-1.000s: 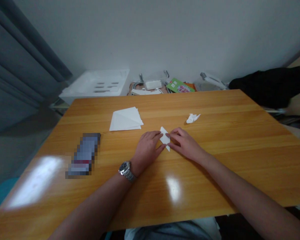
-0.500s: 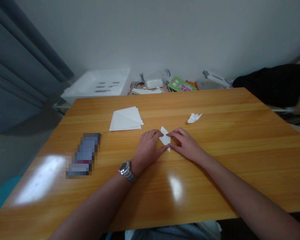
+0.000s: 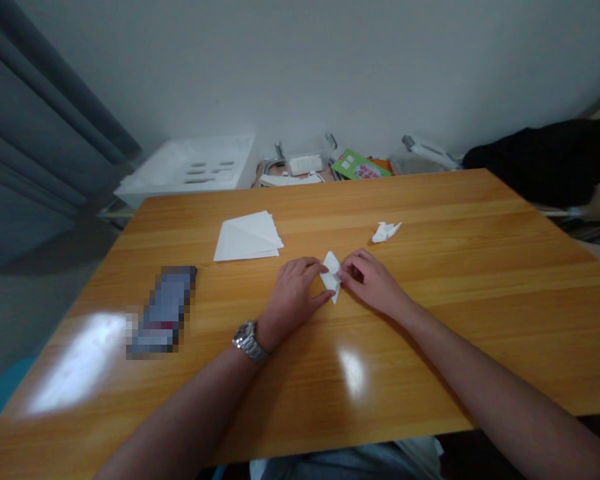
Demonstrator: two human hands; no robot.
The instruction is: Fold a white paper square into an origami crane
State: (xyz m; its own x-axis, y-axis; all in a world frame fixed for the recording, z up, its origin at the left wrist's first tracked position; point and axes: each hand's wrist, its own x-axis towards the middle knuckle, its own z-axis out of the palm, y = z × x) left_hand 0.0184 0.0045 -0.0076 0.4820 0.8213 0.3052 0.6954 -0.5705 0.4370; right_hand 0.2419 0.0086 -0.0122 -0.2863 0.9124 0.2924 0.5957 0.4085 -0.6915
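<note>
A small piece of folded white paper (image 3: 332, 267), roughly diamond-shaped, lies between my hands on the wooden table. My left hand (image 3: 296, 288) grips its left side, forefinger at the upper edge and thumb near the lower tip. At the right edge, my right hand (image 3: 373, 283) pinches the paper between thumb and curled fingers. Beyond my right hand sits a folded white paper figure (image 3: 386, 232) with pointed ends. To the far left of my hands is a stack of white paper sheets (image 3: 250, 237).
A blurred-out phone-like object (image 3: 165, 307) lies on the left of the table (image 3: 300, 400). Behind the far edge are a white plastic tray (image 3: 200, 163), a green booklet (image 3: 360, 165) and assorted items. Black cloth (image 3: 540, 160) is at the right.
My right thumb and fingers have drawn together into a pinch at the paper's right edge. My left hand keeps its hold. The view has shifted slightly.
</note>
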